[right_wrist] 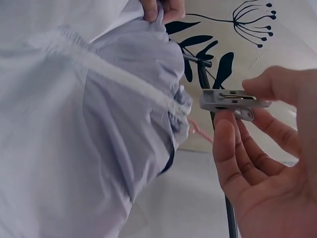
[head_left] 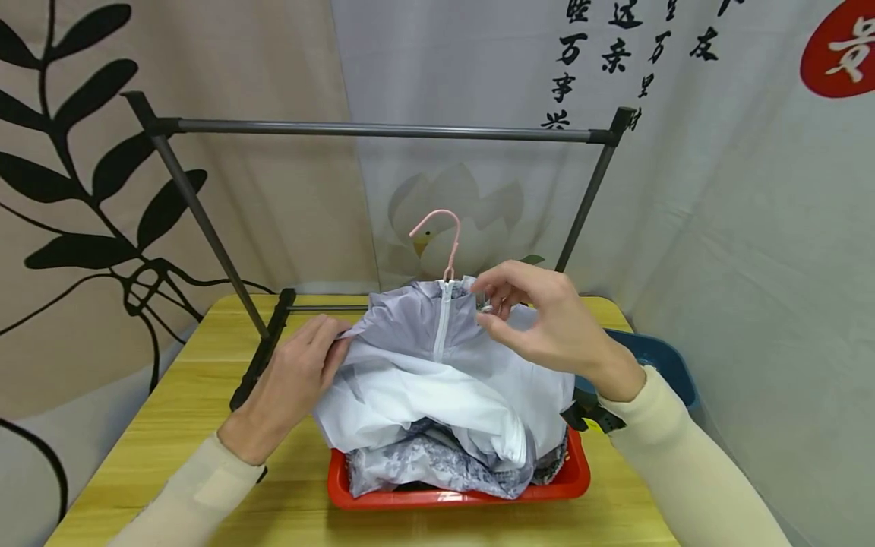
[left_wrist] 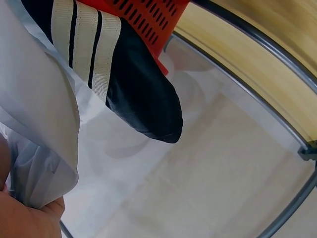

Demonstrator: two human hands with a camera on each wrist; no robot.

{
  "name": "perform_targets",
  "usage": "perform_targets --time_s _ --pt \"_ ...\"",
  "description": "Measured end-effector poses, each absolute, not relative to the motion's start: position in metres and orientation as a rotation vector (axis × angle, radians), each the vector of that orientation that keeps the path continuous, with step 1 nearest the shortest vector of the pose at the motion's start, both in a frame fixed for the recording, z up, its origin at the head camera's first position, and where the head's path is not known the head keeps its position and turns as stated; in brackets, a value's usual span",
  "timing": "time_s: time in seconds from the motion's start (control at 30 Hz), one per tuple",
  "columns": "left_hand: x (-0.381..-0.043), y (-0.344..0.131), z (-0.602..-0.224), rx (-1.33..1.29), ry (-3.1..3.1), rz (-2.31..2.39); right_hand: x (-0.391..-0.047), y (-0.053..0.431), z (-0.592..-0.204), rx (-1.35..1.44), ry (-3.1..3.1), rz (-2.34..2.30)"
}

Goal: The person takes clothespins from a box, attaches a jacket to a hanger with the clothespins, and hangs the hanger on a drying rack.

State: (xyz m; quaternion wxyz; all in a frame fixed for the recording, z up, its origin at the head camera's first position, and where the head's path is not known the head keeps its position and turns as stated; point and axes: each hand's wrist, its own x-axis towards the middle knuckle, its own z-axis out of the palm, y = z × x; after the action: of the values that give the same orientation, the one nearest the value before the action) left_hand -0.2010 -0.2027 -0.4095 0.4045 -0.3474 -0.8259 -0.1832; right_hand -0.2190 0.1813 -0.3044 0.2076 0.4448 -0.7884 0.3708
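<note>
A white and pale grey zip-up jacket (head_left: 410,380) is on a pink hanger (head_left: 454,235), whose hook sticks up out of the collar. My left hand (head_left: 294,380) pinches the jacket's grey shoulder at its left side; in the left wrist view only part of that hand (left_wrist: 34,218) shows, with the cloth between thumb and fingers. To the right of the collar, my right hand (head_left: 547,319) holds a small grey clothespin (right_wrist: 233,100) between thumb and fingers. The clothespin is apart from the cloth in the right wrist view.
Beneath the jacket, a red basket (head_left: 458,497) holds more clothes (head_left: 444,463). A dark metal rack with a top bar (head_left: 383,131) stands behind it on the yellow wooden table (head_left: 171,425). At the right is a blue bin (head_left: 656,357). A dark striped garment (left_wrist: 143,99) hangs over the basket's edge.
</note>
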Motion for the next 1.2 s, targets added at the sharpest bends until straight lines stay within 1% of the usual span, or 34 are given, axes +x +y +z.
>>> perform_targets --time_s 0.27,0.7,1.2 --pt "-0.200 -0.200 -0.409 -0.871 -2.097 -0.454 -0.222 0.159 -0.297 1.293 -2.185 1.048" --pt "-0.200 -0.195 -0.407 -0.861 -2.109 -0.446 -0.230 0.128 -0.285 1.415 -2.171 0.927" --pt "-0.202 -0.193 -0.408 -0.849 -2.131 -0.462 -0.237 0.095 -0.285 1.524 -2.063 0.909"
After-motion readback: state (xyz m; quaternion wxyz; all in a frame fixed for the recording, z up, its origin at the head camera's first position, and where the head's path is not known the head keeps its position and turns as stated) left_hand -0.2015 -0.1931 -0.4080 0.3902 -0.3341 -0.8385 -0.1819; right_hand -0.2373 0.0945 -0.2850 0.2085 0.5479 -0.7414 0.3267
